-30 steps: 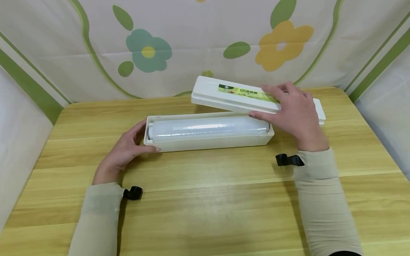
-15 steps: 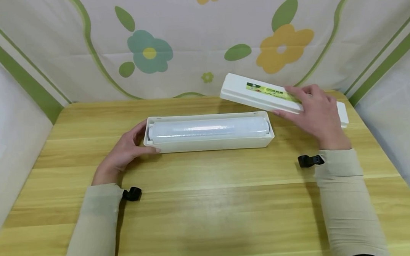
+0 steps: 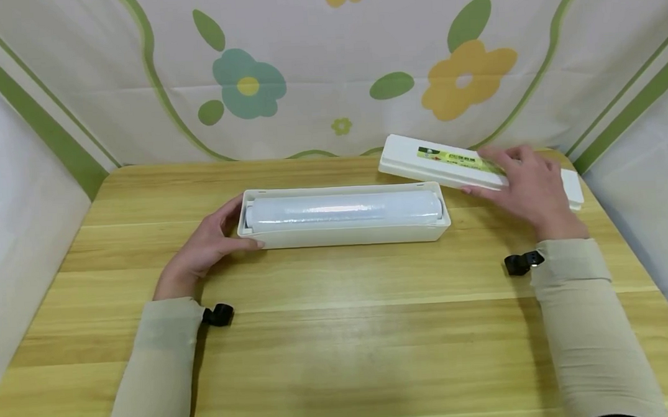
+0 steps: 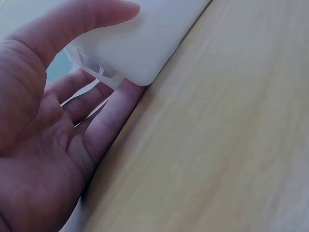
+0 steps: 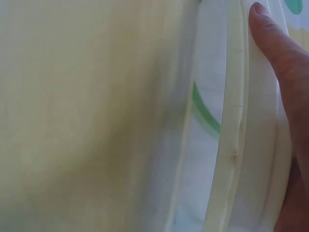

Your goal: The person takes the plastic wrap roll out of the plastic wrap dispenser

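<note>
A long white plastic box (image 3: 346, 236) sits on the table with its top off. Inside it lies a roll of cling film (image 3: 342, 211). My left hand (image 3: 204, 245) grips the box's left end, thumb on the front wall and fingers around the far side; the left wrist view shows that thumb against the box wall (image 4: 164, 43). At the right, my right hand (image 3: 535, 190) holds the white lid (image 3: 410, 158) across its width, thumb on the near edge. The lid slants, its left end farther back, and bears a green and yellow label. In the right wrist view the lid's edge (image 5: 236, 121) stands apart from the table.
The wooden table (image 3: 340, 345) reaches back to a white curtain (image 3: 315, 41) printed with flowers. Pale side panels (image 3: 11, 247) flank it. Each sleeve cuff carries a small black camera mount, one at the left cuff (image 3: 218, 315), one at the right.
My right hand has carried the lid rightward from behind the box's right part and lowered it toward the table. The left hand keeps its grip, and the box has stayed put.
</note>
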{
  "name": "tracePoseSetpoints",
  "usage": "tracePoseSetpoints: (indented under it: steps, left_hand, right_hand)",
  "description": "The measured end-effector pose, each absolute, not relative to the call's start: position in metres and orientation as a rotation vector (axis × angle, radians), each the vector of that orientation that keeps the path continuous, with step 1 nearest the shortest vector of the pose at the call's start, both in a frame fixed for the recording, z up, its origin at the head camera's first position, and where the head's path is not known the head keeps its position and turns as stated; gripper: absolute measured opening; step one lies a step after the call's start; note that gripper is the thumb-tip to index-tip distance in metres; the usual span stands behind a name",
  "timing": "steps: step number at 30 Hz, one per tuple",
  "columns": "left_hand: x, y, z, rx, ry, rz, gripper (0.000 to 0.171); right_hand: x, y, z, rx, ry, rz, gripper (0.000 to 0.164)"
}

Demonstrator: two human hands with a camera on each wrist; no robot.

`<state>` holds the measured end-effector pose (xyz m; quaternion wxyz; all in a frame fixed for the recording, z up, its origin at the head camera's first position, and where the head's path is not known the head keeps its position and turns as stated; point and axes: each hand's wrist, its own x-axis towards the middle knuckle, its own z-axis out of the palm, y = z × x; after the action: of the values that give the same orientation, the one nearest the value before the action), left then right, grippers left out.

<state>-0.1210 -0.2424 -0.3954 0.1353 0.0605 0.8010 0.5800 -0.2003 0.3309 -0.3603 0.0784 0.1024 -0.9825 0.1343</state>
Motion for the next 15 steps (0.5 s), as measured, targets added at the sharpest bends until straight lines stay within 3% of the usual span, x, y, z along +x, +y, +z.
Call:
tracePoseSetpoints:
  steps: [15]
  left_hand:
    - [-0.1231,-0.2393,-0.3975,0.183,2.336,1.674,0.102]
  right_hand:
    - [-0.2053,0.3341,-0.3701,0.379,-3.133,0.45,0.088]
